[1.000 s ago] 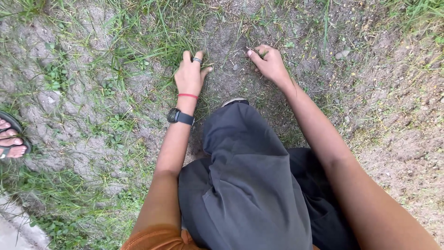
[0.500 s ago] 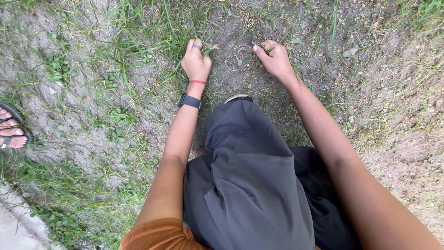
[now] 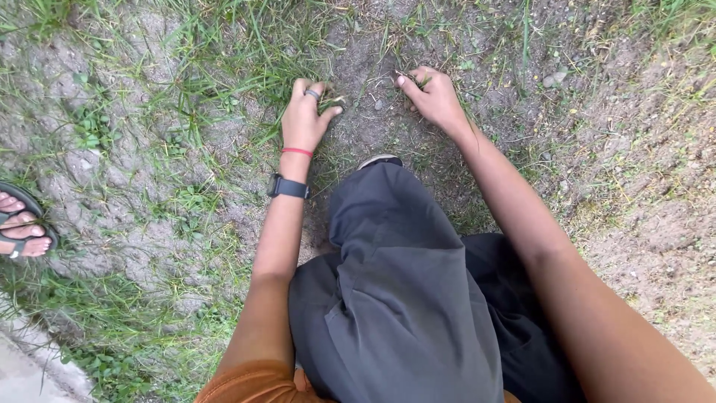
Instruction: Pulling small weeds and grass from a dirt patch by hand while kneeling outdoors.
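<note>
Posture: a crouch is held over patchy ground, one knee in dark grey trousers (image 3: 395,276) raised at the centre, so that both arms are brought low enough to reach the soil.
Left hand (image 3: 304,116): placed at 11 o'clock from the knee, fingers curled and thumb pressed in; a small grass tuft (image 3: 330,99) is pinched against the fingertips, close to the roots, judged to give grip near the soil.
Right hand (image 3: 435,97): set at 1 o'clock, clenched on a few grass blades (image 3: 415,79) near the ground.
Wrist items: a red band (image 3: 297,151) and a black watch (image 3: 288,187) are worn on the left wrist.
Ground: bare soil (image 3: 373,71) lies between the hands; thicker grass (image 3: 246,52) stands at 10 o'clock.
Bystander: a sandalled foot (image 3: 22,227) is seen at 9 o'clock, well apart.
</note>
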